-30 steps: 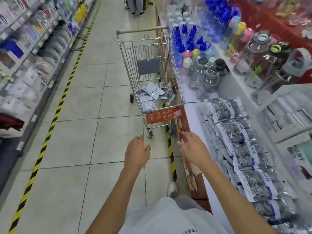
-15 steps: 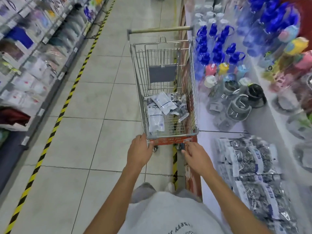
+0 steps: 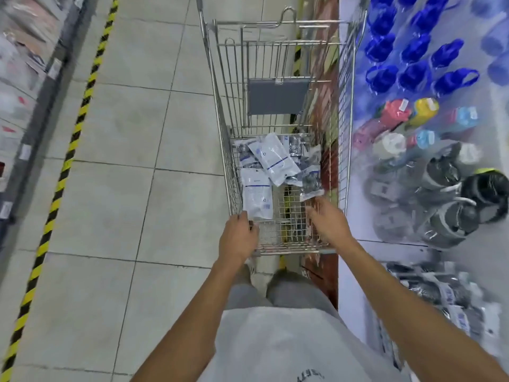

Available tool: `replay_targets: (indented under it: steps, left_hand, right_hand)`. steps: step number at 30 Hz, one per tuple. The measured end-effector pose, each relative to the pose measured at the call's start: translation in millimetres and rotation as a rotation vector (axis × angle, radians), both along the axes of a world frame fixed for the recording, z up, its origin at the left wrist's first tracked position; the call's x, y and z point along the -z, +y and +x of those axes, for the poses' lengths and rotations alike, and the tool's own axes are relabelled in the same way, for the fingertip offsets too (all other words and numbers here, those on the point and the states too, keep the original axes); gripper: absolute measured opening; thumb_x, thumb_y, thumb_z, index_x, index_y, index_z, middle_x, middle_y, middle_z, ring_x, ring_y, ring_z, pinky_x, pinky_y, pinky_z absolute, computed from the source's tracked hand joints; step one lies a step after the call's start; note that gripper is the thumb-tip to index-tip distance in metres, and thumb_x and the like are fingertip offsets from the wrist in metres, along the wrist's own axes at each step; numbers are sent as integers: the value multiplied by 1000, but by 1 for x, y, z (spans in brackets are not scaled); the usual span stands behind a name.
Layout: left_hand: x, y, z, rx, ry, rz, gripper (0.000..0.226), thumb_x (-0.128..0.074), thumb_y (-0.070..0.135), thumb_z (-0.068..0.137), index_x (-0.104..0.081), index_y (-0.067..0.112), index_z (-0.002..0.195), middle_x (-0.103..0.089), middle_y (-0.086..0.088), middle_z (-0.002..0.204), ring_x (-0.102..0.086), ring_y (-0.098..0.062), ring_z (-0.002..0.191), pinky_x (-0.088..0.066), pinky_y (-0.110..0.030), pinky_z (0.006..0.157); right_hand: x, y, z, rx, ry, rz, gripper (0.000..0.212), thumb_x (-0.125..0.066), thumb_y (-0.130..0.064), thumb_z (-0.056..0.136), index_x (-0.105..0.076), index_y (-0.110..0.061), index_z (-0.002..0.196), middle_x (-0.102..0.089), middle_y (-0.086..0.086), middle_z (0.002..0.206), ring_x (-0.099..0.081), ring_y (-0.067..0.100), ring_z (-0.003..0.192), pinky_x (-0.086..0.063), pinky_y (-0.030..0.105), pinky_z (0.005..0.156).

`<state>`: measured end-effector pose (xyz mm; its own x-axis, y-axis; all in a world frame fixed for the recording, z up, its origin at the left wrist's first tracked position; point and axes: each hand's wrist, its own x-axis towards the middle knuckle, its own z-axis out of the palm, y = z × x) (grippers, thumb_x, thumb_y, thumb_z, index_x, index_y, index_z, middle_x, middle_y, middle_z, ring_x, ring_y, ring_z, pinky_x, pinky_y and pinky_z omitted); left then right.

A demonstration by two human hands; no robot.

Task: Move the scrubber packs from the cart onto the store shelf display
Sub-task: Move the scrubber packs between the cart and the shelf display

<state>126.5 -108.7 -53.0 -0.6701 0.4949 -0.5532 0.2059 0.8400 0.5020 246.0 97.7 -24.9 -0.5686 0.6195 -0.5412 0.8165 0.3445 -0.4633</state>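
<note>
A wire shopping cart [image 3: 275, 128] stands in the aisle, hard against the white store shelf display [image 3: 355, 277] on its right side. In the cart's near end lie scrubber packs [image 3: 271, 166], white backs and dark fronts jumbled together. The left hand [image 3: 238, 238] reaches over the cart's near rim beside one white pack; whether it touches it is unclear. The right hand [image 3: 327, 223] extends over the same rim, fingers near a dark pack. More dark packs [image 3: 440, 296] lie on the shelf, nearer than the cart; blue-capped bottles [image 3: 413, 56] stand right of the cart.
</note>
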Motion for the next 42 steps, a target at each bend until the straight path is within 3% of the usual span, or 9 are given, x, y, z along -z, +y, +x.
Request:
replay_targets:
  steps: [5, 7, 9, 13, 20, 29, 36, 39, 42]
  left_hand:
    - [59, 44, -35, -22, -103, -71, 35, -53, 33, 99, -58, 9, 123, -60, -13, 112, -62, -31, 103, -55, -46, 83]
    - [87, 62, -44, -9, -137, -96, 36, -55, 33, 99, -58, 8, 124, -61, -13, 113, -63, -31, 102, -56, -45, 83]
    - [117, 78, -51, -28, -199, -145, 41, -57, 33, 100, -55, 5, 129, -58, -16, 119, -62, -33, 106, -55, -45, 89]
    - [183, 110, -62, -82, -253, -214, 52, -61, 34, 100, -47, -1, 135, -51, -22, 130, -54, -38, 120, -49, -45, 98]
    - [274, 148, -73, -146, -228, -290, 102, -62, 51, 97, -7, -8, 159, -22, -27, 163, -22, -37, 153, -25, -43, 122]
    - [317, 178, -71, -365, -205, -423, 135, -78, 64, 79, 9, -1, 160, -10, -33, 164, -9, -41, 156, -18, -48, 127]
    - [316, 164, -83, -386, -200, -372, 109, -81, 24, 82, -8, 5, 160, -38, -21, 151, -39, -36, 141, -39, -47, 115]
    - [297, 147, -96, -500, -311, -204, 77, -67, 12, 81, -31, 9, 150, -58, -13, 122, -62, -31, 106, -57, -41, 87]
    - [258, 135, -106, -626, -494, -23, 51, -61, -2, 85, -49, 10, 134, -63, -6, 100, -66, -23, 88, -52, -28, 65]
  right_hand:
    - [56, 48, -48, 184, -42, -88, 32, -59, -28, 103, -57, -12, 131, -65, 2, 107, -60, 12, 74, -45, 25, 60]
    - [84, 69, -66, 257, -69, -98, 41, -59, -29, 103, -50, -13, 140, -63, 2, 118, -64, 18, 88, -56, 35, 76]
    - [114, 88, -83, 285, -111, -97, 49, -61, -30, 102, -46, -11, 144, -61, 5, 128, -63, 26, 108, -54, 46, 95]
    - [173, 124, -101, 301, -170, -111, 56, -67, -33, 91, -49, -9, 138, -53, 0, 125, -55, 23, 113, -49, 48, 102]
    - [246, 143, -110, 316, -231, -1, 53, -64, -36, 88, -49, -12, 133, -65, 15, 123, -65, 36, 110, -55, 46, 94]
    - [282, 139, -118, 392, -231, 133, 52, -74, -33, 85, -56, -17, 131, -67, 6, 122, -67, 28, 109, -57, 40, 92]
    - [300, 146, -124, 557, -246, 25, 54, -85, -47, 74, -66, -24, 119, -70, -1, 112, -70, 24, 97, -57, 33, 83]
    - [294, 148, -121, 614, -198, -32, 55, -84, -34, 78, -62, -23, 127, -70, 0, 119, -68, 22, 104, -55, 32, 89]
    - [270, 143, -115, 682, -129, -97, 56, -83, -25, 82, -57, -17, 131, -64, -2, 115, -63, 19, 105, -50, 28, 90]
